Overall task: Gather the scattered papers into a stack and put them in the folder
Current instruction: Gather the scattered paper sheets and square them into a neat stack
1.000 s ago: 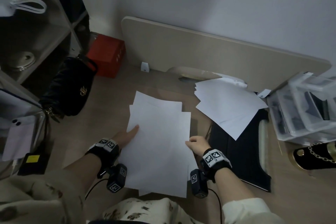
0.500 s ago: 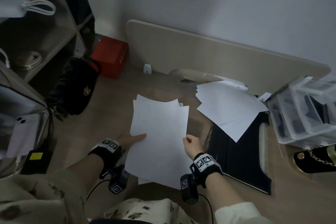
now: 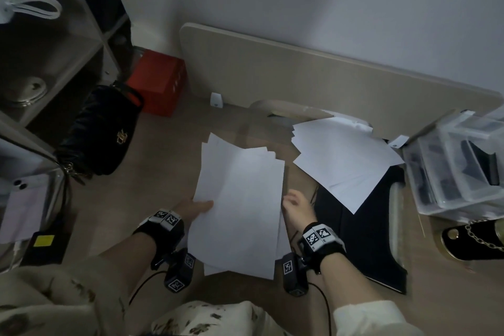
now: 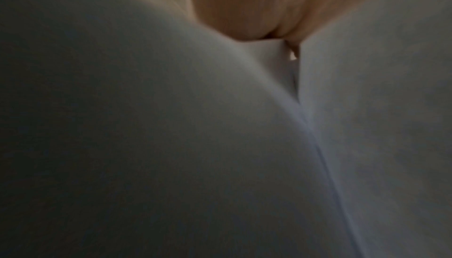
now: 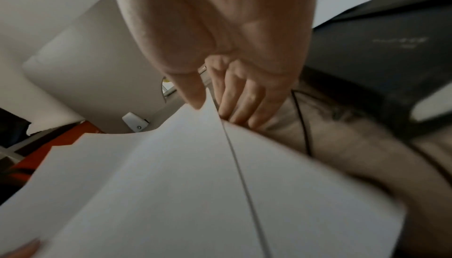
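I hold a loose stack of white papers (image 3: 240, 204) just above the wooden floor, its top edges uneven. My left hand (image 3: 199, 206) grips its left edge, thumb on top. My right hand (image 3: 290, 199) pinches the right edge; in the right wrist view the right hand (image 5: 210, 105) has the thumb on one side of the papers (image 5: 171, 185) and curled fingers on the other. The left wrist view is filled by the papers (image 4: 146, 146) with my left hand (image 4: 257, 10) pressed on them. A second pile of papers (image 3: 343, 161) lies partly on the black folder (image 3: 362, 237) to the right.
A black handbag (image 3: 101, 131) and a red box (image 3: 156, 82) sit at the left by the shelf unit (image 3: 54, 49). A beige board (image 3: 313, 82) leans on the wall. Clear plastic drawers (image 3: 458, 166) and a black shoe with a chain (image 3: 474, 237) are at the right.
The stack has come up off the floor and its sheets have drawn together. Both hands shifted from resting on it to holding its side edges.
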`<state>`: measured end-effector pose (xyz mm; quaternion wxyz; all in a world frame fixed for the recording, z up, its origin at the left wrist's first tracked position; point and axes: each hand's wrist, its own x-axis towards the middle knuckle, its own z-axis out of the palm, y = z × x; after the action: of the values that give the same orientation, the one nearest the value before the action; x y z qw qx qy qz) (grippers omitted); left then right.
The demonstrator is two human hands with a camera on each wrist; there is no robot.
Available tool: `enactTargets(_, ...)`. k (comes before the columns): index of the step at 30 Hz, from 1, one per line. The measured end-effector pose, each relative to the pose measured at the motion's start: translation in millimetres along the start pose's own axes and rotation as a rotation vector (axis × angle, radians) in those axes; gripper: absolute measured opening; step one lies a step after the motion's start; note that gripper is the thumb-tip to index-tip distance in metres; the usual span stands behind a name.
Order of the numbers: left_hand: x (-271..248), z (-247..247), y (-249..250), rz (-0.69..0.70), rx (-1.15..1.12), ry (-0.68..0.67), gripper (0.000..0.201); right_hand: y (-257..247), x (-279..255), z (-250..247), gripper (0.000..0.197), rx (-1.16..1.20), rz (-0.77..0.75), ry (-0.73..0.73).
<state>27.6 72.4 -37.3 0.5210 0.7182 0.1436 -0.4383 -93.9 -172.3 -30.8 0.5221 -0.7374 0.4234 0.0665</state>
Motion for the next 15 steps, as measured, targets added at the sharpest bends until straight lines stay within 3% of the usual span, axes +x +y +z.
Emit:
enactTargets(4, 7, 3, 2, 0.015, -0.033, 0.011, 0.044, -8, 21, -47, 0.035, 0.127, 0.035, 0.424)
enactTargets(6, 9, 6, 4, 0.031, -0.028, 0.022, 0.042, -8, 34, -69, 0.040, 0.186, 0.101, 0.540)
enactTargets(11, 13, 14, 11, 0.011, -0.058, 0.007, 0.035, -1, 58, -97, 0.074, 0.108, 0.397, 0.586)
enactTargets(15, 17, 14, 14, -0.001, -0.036, 0.041, 0.042, -8, 70, -101, 0.088, -0.021, 0.488, 0.573)
